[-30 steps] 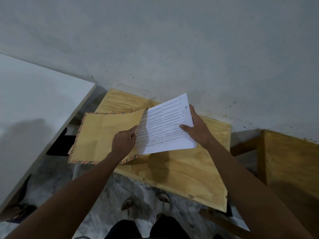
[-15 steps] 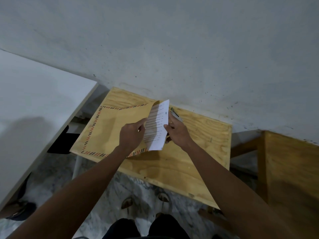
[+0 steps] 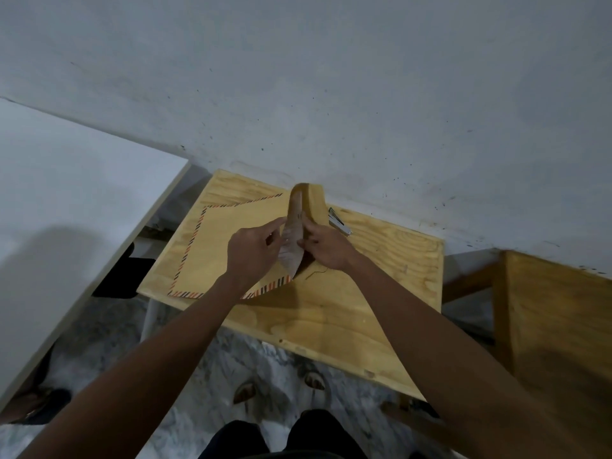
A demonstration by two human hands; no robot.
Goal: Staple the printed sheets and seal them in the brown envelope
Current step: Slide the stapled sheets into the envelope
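Observation:
A brown envelope (image 3: 231,240) with a striped red-and-black border lies on the small wooden table (image 3: 347,309). Its mouth at the right end gapes open, with the flap (image 3: 314,202) standing up. The printed sheets (image 3: 293,246) are almost wholly inside; only a narrow strip of printed paper shows in the opening. My left hand (image 3: 256,250) pinches the envelope's upper layer at the mouth. My right hand (image 3: 328,246) holds the lower side and flap, fingertips against the sheets' edge. A silver stapler (image 3: 339,221) lies just behind my right hand.
A white table (image 3: 66,207) stands at the left, a second wooden stand (image 3: 556,319) at the right. The grey wall (image 3: 331,94) runs directly behind the table. My feet (image 3: 281,385) stand on marbled floor below the table's front edge.
The sheets have slid leftward into the envelope, from mostly exposed to nearly hidden. My right hand followed them to the mouth, and the envelope settled onto the table with its flap raised.

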